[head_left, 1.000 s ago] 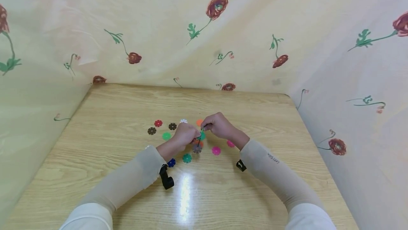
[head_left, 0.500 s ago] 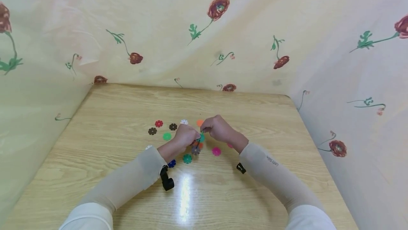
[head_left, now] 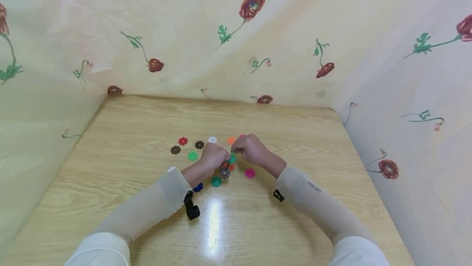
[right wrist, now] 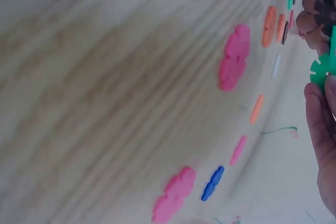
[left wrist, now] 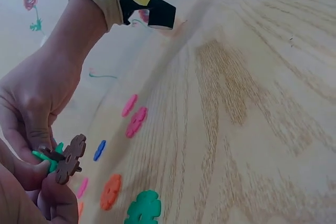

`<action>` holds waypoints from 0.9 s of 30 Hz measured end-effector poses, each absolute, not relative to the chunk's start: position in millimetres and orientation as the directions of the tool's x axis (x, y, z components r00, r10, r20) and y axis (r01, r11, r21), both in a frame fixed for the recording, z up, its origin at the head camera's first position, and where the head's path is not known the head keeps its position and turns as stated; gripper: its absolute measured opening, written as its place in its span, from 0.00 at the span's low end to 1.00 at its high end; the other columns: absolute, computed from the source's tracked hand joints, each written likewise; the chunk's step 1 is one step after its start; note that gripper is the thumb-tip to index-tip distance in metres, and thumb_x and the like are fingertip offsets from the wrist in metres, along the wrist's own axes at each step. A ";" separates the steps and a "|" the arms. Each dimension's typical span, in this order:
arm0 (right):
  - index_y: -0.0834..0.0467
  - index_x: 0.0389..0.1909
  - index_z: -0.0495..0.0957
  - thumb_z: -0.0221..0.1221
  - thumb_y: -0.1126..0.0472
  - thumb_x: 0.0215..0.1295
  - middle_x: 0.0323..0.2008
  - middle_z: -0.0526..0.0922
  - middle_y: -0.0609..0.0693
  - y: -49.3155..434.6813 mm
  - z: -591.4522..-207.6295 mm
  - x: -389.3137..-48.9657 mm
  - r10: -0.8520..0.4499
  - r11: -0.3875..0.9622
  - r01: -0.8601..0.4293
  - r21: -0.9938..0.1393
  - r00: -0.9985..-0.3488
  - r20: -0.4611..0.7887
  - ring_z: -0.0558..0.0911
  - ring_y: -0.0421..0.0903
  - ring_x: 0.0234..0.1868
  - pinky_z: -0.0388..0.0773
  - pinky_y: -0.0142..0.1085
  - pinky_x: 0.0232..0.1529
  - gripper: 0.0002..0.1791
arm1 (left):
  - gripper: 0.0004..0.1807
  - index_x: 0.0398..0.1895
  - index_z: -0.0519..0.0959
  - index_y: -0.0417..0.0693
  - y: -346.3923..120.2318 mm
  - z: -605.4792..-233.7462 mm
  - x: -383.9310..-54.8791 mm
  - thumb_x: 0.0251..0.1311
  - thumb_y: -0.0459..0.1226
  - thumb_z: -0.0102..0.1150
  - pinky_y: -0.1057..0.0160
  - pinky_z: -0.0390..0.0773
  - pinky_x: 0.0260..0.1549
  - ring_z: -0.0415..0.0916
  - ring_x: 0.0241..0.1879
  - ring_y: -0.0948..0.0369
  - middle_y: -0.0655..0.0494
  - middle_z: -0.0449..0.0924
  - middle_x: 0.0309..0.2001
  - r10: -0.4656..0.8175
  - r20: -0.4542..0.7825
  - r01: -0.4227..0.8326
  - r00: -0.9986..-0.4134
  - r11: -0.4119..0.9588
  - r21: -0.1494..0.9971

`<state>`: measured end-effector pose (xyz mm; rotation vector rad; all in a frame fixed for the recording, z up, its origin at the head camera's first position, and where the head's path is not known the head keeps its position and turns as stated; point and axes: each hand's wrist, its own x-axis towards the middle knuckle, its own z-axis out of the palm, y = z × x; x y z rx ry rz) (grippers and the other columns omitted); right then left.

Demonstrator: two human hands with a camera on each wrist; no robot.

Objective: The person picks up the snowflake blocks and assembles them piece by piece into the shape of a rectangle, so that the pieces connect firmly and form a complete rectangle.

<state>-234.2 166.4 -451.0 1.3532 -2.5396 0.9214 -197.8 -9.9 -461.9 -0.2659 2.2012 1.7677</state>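
In the head view my left hand [head_left: 214,156] and right hand [head_left: 254,151] meet above the table among scattered notched plastic discs. Thumb and fingers of the left hand grip a brown snowflake disc [left wrist: 71,161], which has another dark disc joined crosswise to it. A green snowflake disc [right wrist: 320,71] is pinched by the right hand, close against the brown pieces. How far the green slot engages the dark disc is hidden by the fingers. Below the hands a grey disc [head_left: 225,173] shows in the head view.
Several loose discs surround the hands: red [head_left: 183,141], light green [head_left: 192,156], teal [head_left: 216,182], pink [head_left: 250,173] and orange [head_left: 231,140]. The wooden table [head_left: 295,233] meets a flowered cloth [head_left: 206,65] at the back and sides.
My right hand has lowered slightly toward the left hand, uncovering a pink disc behind it. Another pink disc by the right wrist is now covered. Both hands keep their hold.
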 end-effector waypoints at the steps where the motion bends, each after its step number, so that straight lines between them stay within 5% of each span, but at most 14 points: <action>1: 0.64 0.28 0.88 0.59 0.87 0.54 0.29 0.88 0.52 166.8 -450.1 -234.6 -0.712 0.414 -0.781 -0.468 -0.598 0.368 0.87 0.45 0.32 0.84 0.29 0.37 0.17 | 0.16 0.11 0.74 0.44 -10.4 -461.4 -198.0 0.54 0.25 0.61 0.70 0.63 0.17 0.63 0.16 0.64 0.56 0.73 0.16 0.050 -0.339 -0.320 -0.940 0.225 0.920; 12: 0.64 0.33 0.87 0.60 0.84 0.58 0.34 0.88 0.54 172.7 -444.1 -242.4 -0.725 0.413 -0.687 -0.597 -0.645 0.241 0.88 0.47 0.37 0.84 0.32 0.40 0.14 | 0.10 0.28 0.85 0.36 -27.0 -449.6 -203.4 0.66 0.31 0.60 0.61 0.78 0.31 0.75 0.25 0.59 0.49 0.80 0.25 0.310 -0.353 -0.281 -0.883 0.253 0.926; 18: 0.64 0.32 0.87 0.59 0.85 0.59 0.34 0.88 0.53 169.8 -445.5 -243.0 -0.752 0.356 -0.687 -0.634 -0.613 0.243 0.87 0.47 0.37 0.84 0.31 0.41 0.15 | 0.13 0.33 0.86 0.41 -29.7 -451.0 -202.3 0.67 0.43 0.64 0.64 0.78 0.31 0.79 0.32 0.56 0.50 0.83 0.33 0.356 -0.388 -0.292 -0.850 0.294 0.910; 22: 0.63 0.32 0.87 0.60 0.83 0.62 0.34 0.88 0.53 166.0 -445.7 -239.6 -0.757 0.344 -0.673 -0.655 -0.612 0.231 0.87 0.46 0.38 0.83 0.31 0.42 0.14 | 0.15 0.34 0.85 0.40 -30.8 -457.2 -201.9 0.68 0.44 0.63 0.65 0.79 0.29 0.79 0.28 0.59 0.49 0.84 0.32 0.398 -0.390 -0.314 -0.830 0.244 0.917; 27: 0.64 0.44 0.86 0.61 0.75 0.66 0.40 0.88 0.54 165.5 -442.4 -236.8 -0.672 0.473 -0.540 -0.696 -0.732 0.112 0.87 0.46 0.41 0.83 0.32 0.40 0.10 | 0.14 0.42 0.85 0.35 -33.0 -460.1 -204.0 0.68 0.40 0.64 0.66 0.79 0.28 0.77 0.25 0.61 0.52 0.84 0.30 0.403 -0.401 -0.357 -0.823 0.182 0.916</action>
